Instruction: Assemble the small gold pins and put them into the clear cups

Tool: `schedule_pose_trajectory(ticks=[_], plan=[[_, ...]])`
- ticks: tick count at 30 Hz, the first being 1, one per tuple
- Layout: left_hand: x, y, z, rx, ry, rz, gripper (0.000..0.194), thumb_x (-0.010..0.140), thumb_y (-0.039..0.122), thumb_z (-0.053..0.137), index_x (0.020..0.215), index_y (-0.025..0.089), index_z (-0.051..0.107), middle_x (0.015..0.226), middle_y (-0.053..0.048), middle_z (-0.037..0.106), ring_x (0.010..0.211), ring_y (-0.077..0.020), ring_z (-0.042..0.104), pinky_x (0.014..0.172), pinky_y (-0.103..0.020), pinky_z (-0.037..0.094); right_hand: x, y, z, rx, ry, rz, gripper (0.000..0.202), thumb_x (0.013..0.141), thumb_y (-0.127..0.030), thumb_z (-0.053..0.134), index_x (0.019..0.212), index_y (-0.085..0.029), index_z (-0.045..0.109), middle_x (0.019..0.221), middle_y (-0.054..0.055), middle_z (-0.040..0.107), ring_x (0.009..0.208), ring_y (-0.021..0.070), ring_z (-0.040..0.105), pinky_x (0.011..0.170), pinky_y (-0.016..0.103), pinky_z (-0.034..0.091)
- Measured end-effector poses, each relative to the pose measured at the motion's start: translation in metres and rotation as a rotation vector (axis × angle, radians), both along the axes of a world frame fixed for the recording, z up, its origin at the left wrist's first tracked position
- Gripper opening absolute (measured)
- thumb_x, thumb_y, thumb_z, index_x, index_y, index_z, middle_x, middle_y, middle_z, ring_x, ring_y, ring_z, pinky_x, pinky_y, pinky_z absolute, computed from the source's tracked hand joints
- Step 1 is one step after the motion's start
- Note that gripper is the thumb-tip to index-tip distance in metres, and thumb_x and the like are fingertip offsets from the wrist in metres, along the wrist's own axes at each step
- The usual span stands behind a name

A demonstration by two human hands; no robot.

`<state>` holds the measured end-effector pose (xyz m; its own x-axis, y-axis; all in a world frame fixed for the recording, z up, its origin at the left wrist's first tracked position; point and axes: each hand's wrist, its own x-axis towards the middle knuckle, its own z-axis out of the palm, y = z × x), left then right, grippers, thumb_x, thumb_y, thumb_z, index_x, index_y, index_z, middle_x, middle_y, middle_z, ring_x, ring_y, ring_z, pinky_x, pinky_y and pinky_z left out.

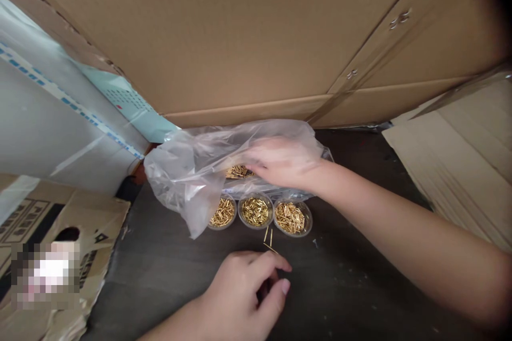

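My right hand (282,162) reaches under a clear plastic bag (172,168), its fingertips at a heap of small gold pins (239,172). The film covers and blurs most of its fingers, so its grip is hidden. Closer to me, my left hand (246,290) hovers low over the dark table, thumb and forefinger apart and other fingers curled; I see nothing held. Just beyond it lie several loose gold pins (271,238). Three round clear tubs of small gold pieces stand in a row: a left tub (222,213), a middle tub (256,211) and a right tub (291,217).
A large cardboard sheet (240,37) rises behind the bag. More cardboard stands at the right (460,154), and a printed carton (92,224) at the left. A grey panel with blue-marked tape (80,109) leans at the far left. The dark table (360,287) lies beneath.
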<state>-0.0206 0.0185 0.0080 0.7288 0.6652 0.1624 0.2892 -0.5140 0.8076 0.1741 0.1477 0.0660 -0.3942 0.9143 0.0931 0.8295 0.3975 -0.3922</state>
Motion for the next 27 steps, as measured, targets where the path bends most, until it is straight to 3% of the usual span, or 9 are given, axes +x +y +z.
schedule_pose_trajectory(ticks=[6, 8, 12, 14, 20, 27], plan=[[0.001, -0.001, -0.002, -0.011, -0.043, -0.006, 0.017, 0.087, 0.017, 0.054, 0.101, 0.017, 0.063, 0.068, -0.001, 0.066, 0.058, -0.0164, 0.062, 0.057, -0.028, 0.049, 0.002, -0.055, 0.023, 0.207, -0.112, 0.155, 0.013, 0.094, -0.028, 0.063, 0.088, -0.018, 0.067, 0.093, 0.007, 0.063, 0.089, 0.0224, 0.055, 0.075, 0.034, 0.04], [0.001, -0.001, -0.003, -0.019, -0.05, -0.011, 0.017, 0.087, 0.017, 0.054, 0.102, 0.017, 0.063, 0.068, -0.001, 0.066, 0.057, -0.0161, 0.061, 0.057, -0.028, 0.049, -0.003, -0.062, 0.028, 0.188, -0.16, 0.218, 0.01, 0.092, -0.023, 0.065, 0.084, -0.018, 0.069, 0.086, 0.006, 0.064, 0.085, 0.0212, 0.056, 0.072, 0.033, 0.039], [0.0, -0.001, -0.005, -0.028, -0.038, -0.024, 0.017, 0.089, 0.018, 0.054, 0.102, 0.016, 0.064, 0.069, -0.002, 0.066, 0.058, -0.0157, 0.061, 0.058, -0.028, 0.049, -0.024, -0.056, 0.029, -0.076, -0.382, 0.311, 0.011, 0.084, -0.011, 0.069, 0.076, -0.016, 0.074, 0.073, 0.007, 0.067, 0.072, 0.0196, 0.061, 0.063, 0.031, 0.038], [-0.001, -0.001, -0.005, -0.034, -0.045, -0.027, 0.016, 0.088, 0.018, 0.054, 0.101, 0.016, 0.064, 0.068, -0.001, 0.065, 0.057, -0.015, 0.06, 0.057, -0.027, 0.048, -0.035, -0.05, 0.03, -0.117, -0.451, 0.319, 0.012, 0.081, -0.006, 0.07, 0.073, -0.014, 0.075, 0.069, 0.009, 0.068, 0.066, 0.0197, 0.061, 0.06, 0.031, 0.037], [-0.001, 0.0, -0.005, -0.109, -0.047, -0.011, 0.016, 0.087, 0.018, 0.055, 0.099, 0.015, 0.066, 0.068, -0.001, 0.064, 0.054, -0.0133, 0.056, 0.054, -0.025, 0.045, -0.043, -0.045, 0.031, -0.107, -0.444, 0.32, 0.016, 0.074, 0.002, 0.068, 0.073, -0.013, 0.075, 0.068, 0.009, 0.07, 0.064, 0.0194, 0.062, 0.057, 0.03, 0.034], [0.0, 0.0, -0.004, -0.174, -0.062, 0.042, 0.014, 0.086, 0.018, 0.057, 0.093, 0.014, 0.068, 0.069, -0.002, 0.064, 0.057, -0.0128, 0.056, 0.056, -0.024, 0.045, -0.025, -0.056, 0.022, -0.036, -0.28, 0.243, 0.018, 0.084, -0.015, 0.062, 0.07, -0.021, 0.07, 0.067, 0.002, 0.067, 0.059, 0.0143, 0.055, 0.055, 0.03, 0.024]])
